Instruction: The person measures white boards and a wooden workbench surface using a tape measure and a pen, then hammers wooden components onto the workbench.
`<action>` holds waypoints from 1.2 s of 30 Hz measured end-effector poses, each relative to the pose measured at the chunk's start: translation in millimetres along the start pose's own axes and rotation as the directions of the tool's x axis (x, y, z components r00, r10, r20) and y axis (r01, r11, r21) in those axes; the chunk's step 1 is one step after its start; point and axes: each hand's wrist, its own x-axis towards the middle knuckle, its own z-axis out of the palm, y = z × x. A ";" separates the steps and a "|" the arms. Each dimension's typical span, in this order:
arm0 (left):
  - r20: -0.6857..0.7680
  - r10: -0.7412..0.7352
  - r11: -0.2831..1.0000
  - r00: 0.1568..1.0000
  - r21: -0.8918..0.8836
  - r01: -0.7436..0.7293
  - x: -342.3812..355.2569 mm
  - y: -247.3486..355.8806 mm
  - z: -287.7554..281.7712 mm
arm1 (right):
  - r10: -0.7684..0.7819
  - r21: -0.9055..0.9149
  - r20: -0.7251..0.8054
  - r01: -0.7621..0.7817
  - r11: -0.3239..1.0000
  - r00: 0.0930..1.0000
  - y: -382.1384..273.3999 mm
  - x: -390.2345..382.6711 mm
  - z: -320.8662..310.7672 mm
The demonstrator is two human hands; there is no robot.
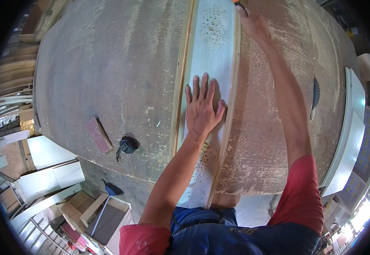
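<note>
My left hand point(202, 110) lies flat with fingers spread on a long white panel point(204, 55). Light wooden strips run along both long sides of the panel. Small holes or specks cluster at its far end and again near my body. Stretched far forward, my right hand point(256, 26) is closed around an orange-and-black handle point(241, 7) beside the panel's right strip. The upper frame edge cuts that object off, so its full kind does not show.
A worn brown worktable point(151, 85) bears a tape measure point(128, 145) and a reddish block point(99, 135) on the left. A circular saw blade point(316, 94) sits at the right. White boards point(352, 140) stand beyond the right edge; a broom point(111, 188) and open box point(80, 204) are lower left.
</note>
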 end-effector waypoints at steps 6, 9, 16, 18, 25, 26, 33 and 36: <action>-0.017 0.006 1.000 1.000 0.001 -0.006 -0.9 -3.4 -4.2 | 0.144 0.118 0.122 -0.158 0.980 0.982 -44.8 -24.4 -25.8; -0.025 0.017 1.000 1.000 -0.006 -0.017 -5.0 -2.6 -0.8 | 0.227 0.235 0.108 -0.247 0.940 0.968 -34.7 -59.4 -24.6; -0.065 0.051 0.999 0.997 0.018 -0.050 -10.0 -9.3 6.5 | 0.474 0.775 0.207 -0.439 0.455 0.856 -53.9 -368.8 9.5; -0.103 0.086 0.996 0.991 0.024 -0.084 -13.6 -9.1 6.3 | 0.537 0.800 0.229 -0.471 0.372 0.812 -66.4 -461.4 19.5; 0.357 0.283 0.910 0.890 0.193 -0.367 6.7 -44.8 -31.1 | 0.581 0.517 0.026 -0.509 0.688 0.813 -116.5 -651.0 51.8; 0.476 0.284 0.888 0.832 0.197 -0.416 0.8 -45.9 -42.9 | 0.561 0.503 -0.032 -0.471 0.724 0.827 -123.8 -662.0 56.6; 0.107 0.392 0.914 0.914 0.069 -0.400 -153.2 -62.4 -59.4 | 0.544 0.483 -0.194 -0.403 0.777 0.816 -154.0 -658.0 84.3; 0.151 0.344 0.934 0.927 0.046 -0.354 -164.9 -59.6 -63.4 | 0.550 0.427 -0.170 -0.442 0.789 0.818 -158.0 -623.1 82.7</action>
